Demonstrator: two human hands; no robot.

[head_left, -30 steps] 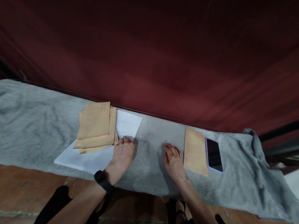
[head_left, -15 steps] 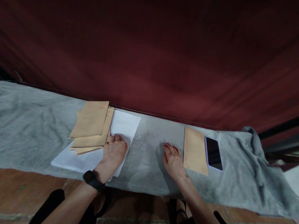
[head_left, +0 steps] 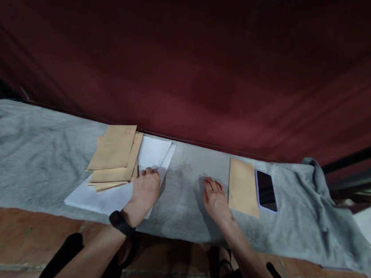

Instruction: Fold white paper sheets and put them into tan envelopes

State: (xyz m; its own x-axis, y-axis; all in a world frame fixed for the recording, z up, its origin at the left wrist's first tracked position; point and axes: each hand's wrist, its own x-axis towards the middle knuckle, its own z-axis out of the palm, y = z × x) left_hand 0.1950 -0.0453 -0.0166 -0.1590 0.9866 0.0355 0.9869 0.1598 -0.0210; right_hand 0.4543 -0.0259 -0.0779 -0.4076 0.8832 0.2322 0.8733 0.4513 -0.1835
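Note:
My left hand (head_left: 146, 187), with a black band on its wrist, has its fingers curled closed at the right side of the white paper (head_left: 154, 149). A top sheet's edge now lies apart from the sheet beneath, and the fingertips are partly hidden. Several brown envelopes (head_left: 113, 146) overlap in a loose pile on the paper, just left of this hand. My right hand (head_left: 215, 198) lies on the grey cloth with its fingers stretched out and holds nothing. Right beside it is a single brown envelope (head_left: 244, 188), lying flat.
A phone (head_left: 266, 191) with a dark screen and a pale purple edge lies right of the single envelope. Grey cloth (head_left: 35, 162) covers the long narrow surface. Behind it hangs a dark red drape (head_left: 192, 77). Tiled floor (head_left: 9, 239) shows below, with my feet on it.
My left hand has curled its fingers and shifted slightly right. The top white sheet's right edge has separated from the sheet below. My right hand has stayed in place.

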